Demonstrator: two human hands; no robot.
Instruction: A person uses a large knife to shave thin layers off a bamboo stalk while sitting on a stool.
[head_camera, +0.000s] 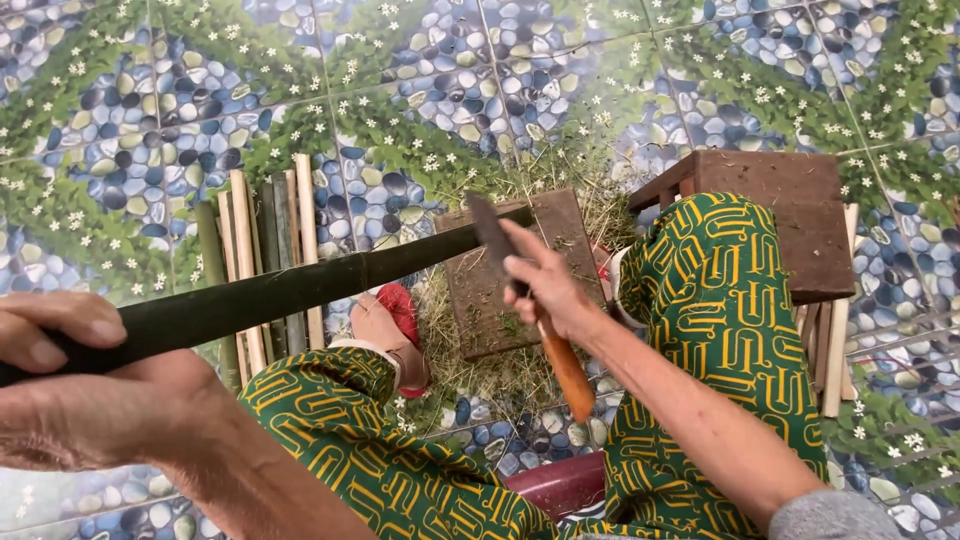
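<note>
My left hand (85, 395) grips the near end of a long dark green bamboo strip (290, 290) that runs up and right, its far end resting on a brown wooden block (470, 300). My right hand (545, 285) holds a knife with an orange wooden handle (566, 375); its dark blade (490, 230) rests against the strip near the far end. My knees in green and yellow patterned cloth sit below both hands.
Several split bamboo slats (265, 215) lie on the pebble-patterned tiled floor at left. Fine shavings (520, 175) pile around the block. A low brown wooden stool (800, 215) stands at right over more slats. A dark red basin (560, 485) sits between my legs. My foot wears a red sandal (400, 310).
</note>
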